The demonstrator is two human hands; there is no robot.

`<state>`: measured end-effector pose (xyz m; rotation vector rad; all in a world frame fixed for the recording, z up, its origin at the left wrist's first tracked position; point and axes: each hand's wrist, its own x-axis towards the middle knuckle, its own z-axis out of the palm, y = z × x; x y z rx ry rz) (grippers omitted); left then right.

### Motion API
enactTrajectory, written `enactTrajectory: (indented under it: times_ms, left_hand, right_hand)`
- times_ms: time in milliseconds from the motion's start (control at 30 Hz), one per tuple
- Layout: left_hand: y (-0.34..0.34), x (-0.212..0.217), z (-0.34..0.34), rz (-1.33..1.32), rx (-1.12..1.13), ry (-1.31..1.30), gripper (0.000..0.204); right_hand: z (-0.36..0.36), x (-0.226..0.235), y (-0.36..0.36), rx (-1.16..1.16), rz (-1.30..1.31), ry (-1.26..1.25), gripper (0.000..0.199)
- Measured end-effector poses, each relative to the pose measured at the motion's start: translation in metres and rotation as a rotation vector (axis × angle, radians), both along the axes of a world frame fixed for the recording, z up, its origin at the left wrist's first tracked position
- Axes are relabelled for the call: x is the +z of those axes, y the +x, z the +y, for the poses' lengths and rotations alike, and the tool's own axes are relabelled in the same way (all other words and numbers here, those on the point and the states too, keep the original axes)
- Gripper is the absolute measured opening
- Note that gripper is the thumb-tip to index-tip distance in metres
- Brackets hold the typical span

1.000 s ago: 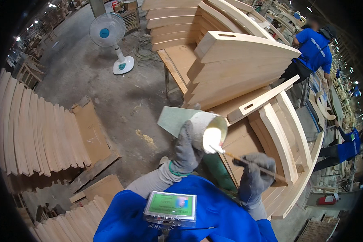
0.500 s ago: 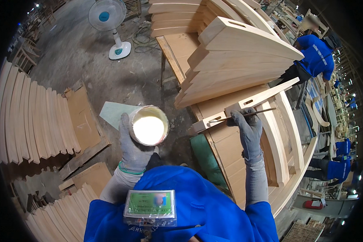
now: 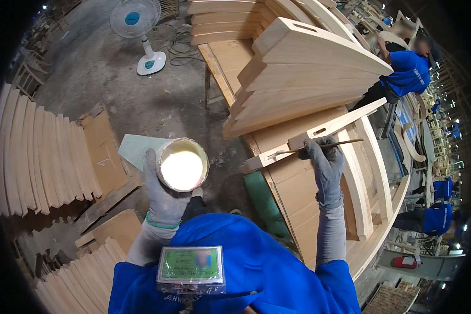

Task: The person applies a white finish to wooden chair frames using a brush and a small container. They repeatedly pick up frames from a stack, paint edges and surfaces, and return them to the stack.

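My left hand (image 3: 162, 188), in a grey glove, is wrapped round a round tub (image 3: 206, 166) of creamy white liquid. A pale green flat sheet (image 3: 136, 148) juts out from behind the tub; whether my fingers hold it too is hidden. My gloved right hand (image 3: 325, 162) grips a thin brush (image 3: 349, 142). The brush's whitish tip points left, at a notched end of a wooden frame (image 3: 329, 125); whether it touches the wood I cannot tell. That frame, with a slot and curved slats, lies on a cardboard-covered table (image 3: 293, 193) to my right.
Stacked wooden panels (image 3: 303, 78) stand on the table beyond my right hand. Rows of curved slats (image 3: 47, 152) sit at the left. A standing fan (image 3: 146, 52) and coiled cable (image 3: 183, 49) are on the floor ahead. Co-workers in blue (image 3: 405, 70) are at the right.
My left hand and the tub have shifted slightly left, the green sheet along with them. The brush tip has moved a little left and up along the frame's end. The view has shifted slightly.
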<state>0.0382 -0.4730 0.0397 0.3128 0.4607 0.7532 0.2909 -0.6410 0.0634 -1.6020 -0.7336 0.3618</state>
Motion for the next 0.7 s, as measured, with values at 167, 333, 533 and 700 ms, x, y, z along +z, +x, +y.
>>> enactTrajectory:
  times_ms: [167,333,533,700]
  left_hand:
    - [-0.001,-0.005,0.003,-0.025,-0.017,0.005,0.054]
    - [0.000,0.005,0.002,-0.017,0.009,-0.036,0.053]
    - [0.000,0.002,0.007,0.036,0.032,0.019,0.062]
    - [-0.003,0.002,0.008,0.017,0.032,0.063,0.056]
  right_hand:
    - [0.005,0.003,0.007,0.010,-0.089,-0.060,0.011]
    - [0.009,-0.006,0.005,0.095,-0.192,-0.024,0.015]
    - [0.014,-0.001,0.001,0.120,-0.216,-0.082,0.016]
    - [0.017,-0.003,-0.001,0.119,-0.177,-0.100,0.016]
